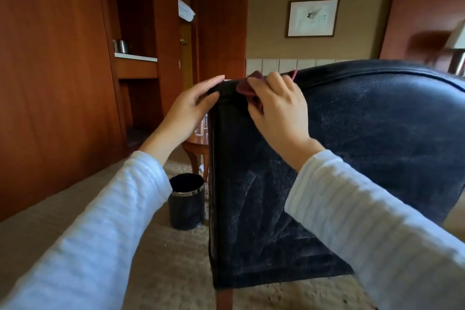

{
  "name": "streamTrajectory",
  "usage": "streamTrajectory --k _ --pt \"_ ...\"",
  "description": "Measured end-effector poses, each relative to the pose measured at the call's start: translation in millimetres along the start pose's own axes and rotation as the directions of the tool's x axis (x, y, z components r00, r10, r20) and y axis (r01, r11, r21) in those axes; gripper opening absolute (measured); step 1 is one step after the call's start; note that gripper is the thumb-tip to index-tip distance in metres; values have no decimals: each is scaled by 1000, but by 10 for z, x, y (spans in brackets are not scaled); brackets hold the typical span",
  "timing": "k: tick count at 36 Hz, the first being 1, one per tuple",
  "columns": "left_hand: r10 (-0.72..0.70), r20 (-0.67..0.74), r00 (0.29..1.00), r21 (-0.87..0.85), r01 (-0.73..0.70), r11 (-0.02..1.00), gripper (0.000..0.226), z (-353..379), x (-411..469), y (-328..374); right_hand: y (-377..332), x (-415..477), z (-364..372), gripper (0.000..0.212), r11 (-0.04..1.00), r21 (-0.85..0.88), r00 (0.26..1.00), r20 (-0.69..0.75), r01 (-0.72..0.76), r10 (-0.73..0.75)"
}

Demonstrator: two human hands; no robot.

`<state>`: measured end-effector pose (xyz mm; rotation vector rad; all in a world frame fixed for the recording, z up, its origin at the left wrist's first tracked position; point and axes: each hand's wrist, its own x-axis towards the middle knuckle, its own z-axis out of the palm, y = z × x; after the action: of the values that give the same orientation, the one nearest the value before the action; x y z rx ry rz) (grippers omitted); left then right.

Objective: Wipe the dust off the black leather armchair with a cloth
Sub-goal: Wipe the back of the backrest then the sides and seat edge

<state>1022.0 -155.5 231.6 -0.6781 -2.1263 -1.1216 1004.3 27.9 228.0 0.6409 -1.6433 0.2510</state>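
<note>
Now the right hand (279, 113) pinches the cloth (245, 88) on top of the armchair (377, 121), left hand (188, 106) resting straight-fingered on its corner.

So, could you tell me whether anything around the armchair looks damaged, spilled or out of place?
Nothing is spilled or askew. The black leather armchair shows pale grey streaks on its back, dust or wear, below where the right hand grips a dark red cloth. The black cylindrical bin stands upright.

Light: soft and a bit dim.
Shine: pale sheen on the armchair (377, 113) back.
Blur: the lamp (456, 38) at the right edge is smeared.
Edges: straight lines bend.
</note>
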Motion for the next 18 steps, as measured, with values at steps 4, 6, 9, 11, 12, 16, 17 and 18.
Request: streamTrajectory --k 4,6,9,11,12,16,17,18 --pt "-23 -5 1000 -21 23 1000 41 -24 18 24 -152 -115 42 29 994 -21 995 0 104 -104" --pt "-30 -4 1000 -22 30 999 40 -31 27 35 -137 -113 43 29 986 -57 987 31 158 -157" --pt "-52 -2 999 -56 52 997 37 -43 32 41 -92 -118 -5 31 973 -88 976 67 213 -207" --pt "-73 -1 997 -94 73 993 32 -60 45 11 -125 -171 -22 30 966 -72 968 60 248 -244" --pt "-86 1 996 -112 86 990 30 -69 54 -5 -168 -239 -4 30 957 -67 959 61 282 -278" --pt "-138 -2 990 -154 136 979 24 -50 92 18 -369 -807 203 18 894 -102 896 144 435 -420" --pt "-138 -6 990 -129 136 982 25 -38 99 34 -400 -931 231 16 890 -93 886 184 446 -425" --pt "-136 -11 991 -96 134 986 26 -29 101 42 -417 -997 238 17 892 -70 879 217 447 -424"
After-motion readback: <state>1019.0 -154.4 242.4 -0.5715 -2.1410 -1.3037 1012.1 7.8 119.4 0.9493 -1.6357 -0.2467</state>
